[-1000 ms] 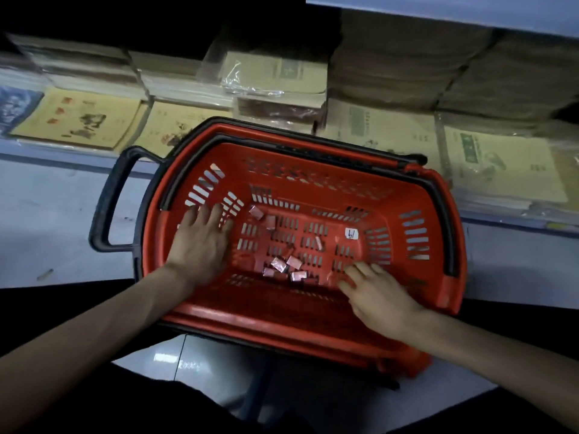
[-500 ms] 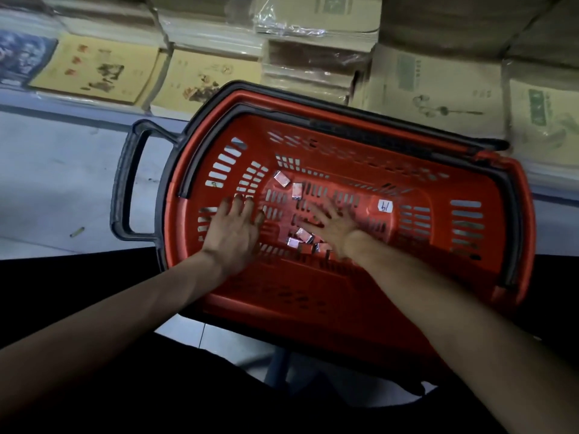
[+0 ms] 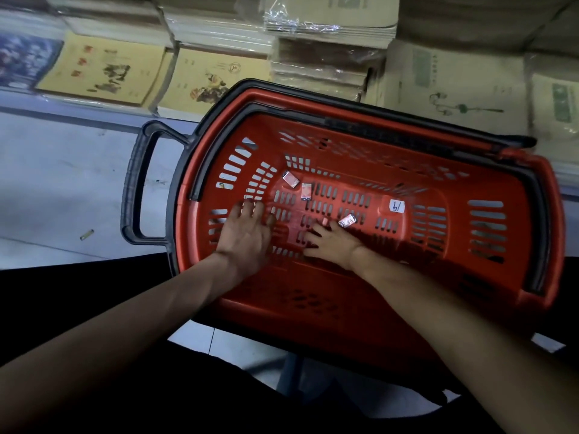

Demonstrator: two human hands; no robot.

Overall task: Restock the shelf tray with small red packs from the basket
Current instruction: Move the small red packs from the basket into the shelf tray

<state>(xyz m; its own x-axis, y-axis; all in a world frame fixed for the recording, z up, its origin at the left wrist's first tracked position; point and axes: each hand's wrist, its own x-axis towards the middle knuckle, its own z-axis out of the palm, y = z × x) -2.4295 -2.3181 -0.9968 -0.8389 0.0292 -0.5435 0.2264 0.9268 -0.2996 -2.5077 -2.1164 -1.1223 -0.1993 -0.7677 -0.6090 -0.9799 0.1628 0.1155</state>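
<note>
1 slotted plastic basket (image 3: 520, 183), glossy rectangular packs (image 3: 306, 191)

dim overall | forearms in shadow | edges bowed | shelf slightly soft

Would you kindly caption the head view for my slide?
In the red basket, left hand and right hand reach for small red packs.

Red plastic basket (image 3: 513, 189) with slotted walls and black handles, open side up. On its floor, one small red pack (image 3: 290, 179) by the far left corner, a second pack (image 3: 306, 191) just beside it, a third pack (image 3: 347, 220) tilted near the middle
</note>
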